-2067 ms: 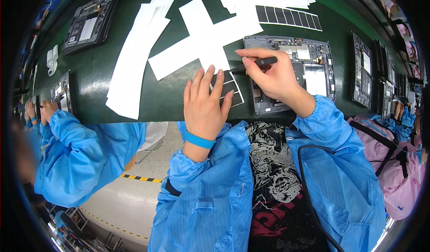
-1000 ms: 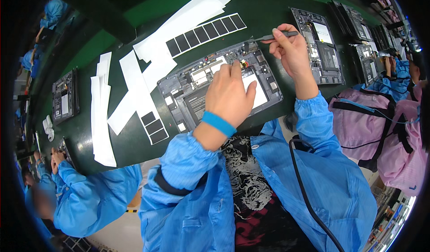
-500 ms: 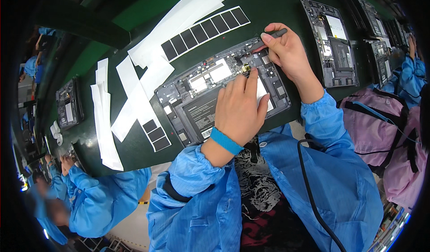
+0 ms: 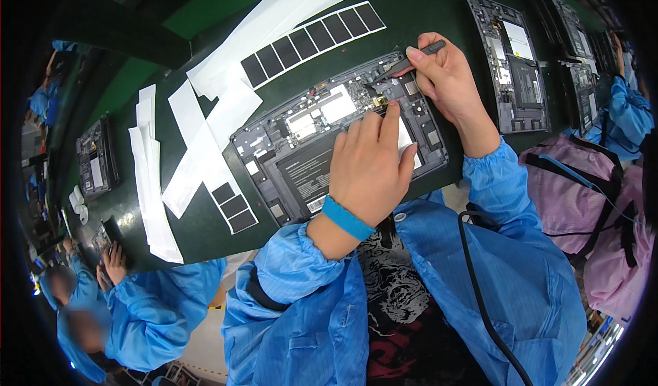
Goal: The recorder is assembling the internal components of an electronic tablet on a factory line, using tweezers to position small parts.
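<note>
An opened laptop base [image 4: 308,146] lies tilted on the table before me, its circuit board and black battery [image 4: 301,173] exposed. My left hand [image 4: 370,163], with a blue band at the wrist, rests over the battery and a white area. Its fingers are stretched out, the index fingertip beside a small gold-coloured part [image 4: 380,101] on the board. My right hand [image 4: 445,74] grips dark tweezers [image 4: 426,50] between thumb and fingers at the base's far right corner. Their tips point down-left at the board; whether they pinch anything, I cannot tell.
A white strip of black rectangular stickers [image 4: 301,45] and white paper strips [image 4: 205,146] lie left and beyond. More opened laptop bases [image 4: 510,64] stand at right, others [image 4: 96,156] at far left. Co-workers in blue sleeves [image 4: 157,304] sit nearby. A pink bag-like fabric [image 4: 569,180] is at right.
The view has shifted slightly, moving the papers and laptop base a little leftward. Both hands keep nearly the same pose, the tweezers still at the far right corner.
</note>
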### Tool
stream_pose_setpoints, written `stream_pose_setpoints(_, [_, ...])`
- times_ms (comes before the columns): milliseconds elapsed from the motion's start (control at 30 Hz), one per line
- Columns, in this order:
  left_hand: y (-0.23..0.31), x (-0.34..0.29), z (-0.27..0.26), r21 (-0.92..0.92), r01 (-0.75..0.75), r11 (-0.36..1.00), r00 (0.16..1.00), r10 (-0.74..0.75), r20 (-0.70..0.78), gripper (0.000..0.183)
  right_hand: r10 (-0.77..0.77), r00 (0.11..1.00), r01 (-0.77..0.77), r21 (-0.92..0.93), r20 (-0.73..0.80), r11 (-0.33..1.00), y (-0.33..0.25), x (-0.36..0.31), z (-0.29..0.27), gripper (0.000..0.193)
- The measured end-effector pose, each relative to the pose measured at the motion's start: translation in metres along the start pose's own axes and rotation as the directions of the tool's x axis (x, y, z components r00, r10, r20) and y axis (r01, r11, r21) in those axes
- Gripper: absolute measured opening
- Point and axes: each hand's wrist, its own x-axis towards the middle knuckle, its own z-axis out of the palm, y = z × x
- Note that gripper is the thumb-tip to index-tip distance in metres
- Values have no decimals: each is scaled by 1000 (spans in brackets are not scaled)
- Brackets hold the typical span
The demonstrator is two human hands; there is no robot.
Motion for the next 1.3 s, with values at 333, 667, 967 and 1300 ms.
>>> stream_pose_setpoints(333, [1, 1, -2, 12, -8, 1000, 1000, 8, 2, 54, -25, 999, 24, -29, -38, 999, -2, -2, 5, 22])
stream_pose_setpoints(667, [1, 6, -4, 125, -13, 992, 999, 19, -47, 54, -73, 995, 67, -101, -62, 993, 2, -5, 4, 20])
stream_pose_setpoints(967, [-1, 10, 6, 349, 5, 937, 998, 15, -56, 64, -128, 988, 103, -236, -90, 966, -3, -7, 11, 17])
stream_pose_setpoints(1300, [-12, 4, -16, 279, -50, 959, 983, 97, -158, 63, -285, 935, 277, -68, -210, 959, -26, -7, -1, 23])
